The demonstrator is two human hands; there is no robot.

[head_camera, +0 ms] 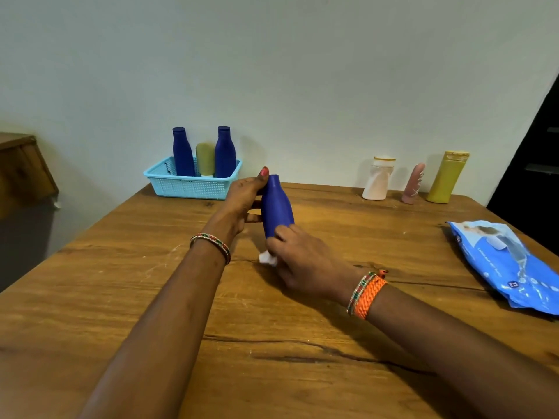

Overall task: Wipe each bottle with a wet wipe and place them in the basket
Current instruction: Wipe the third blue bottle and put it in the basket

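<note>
My left hand (243, 201) grips a dark blue bottle (276, 205) near its neck, holding it tilted above the middle of the wooden table (151, 297). My right hand (298, 261) holds a crumpled white wet wipe (267, 258) against the bottle's lower end. A light blue basket (187, 186) stands at the table's far left edge. In it are two upright blue bottles (183, 154) (225, 152) and an olive tube (205, 158) between them.
Along the far right edge stand a white bottle (378, 179), a pink bottle (413, 184) and a yellow-green bottle (447, 178). A blue wet-wipe pack (508, 264) lies at the right edge. A wooden cabinet (21, 167) is at the left, by the wall.
</note>
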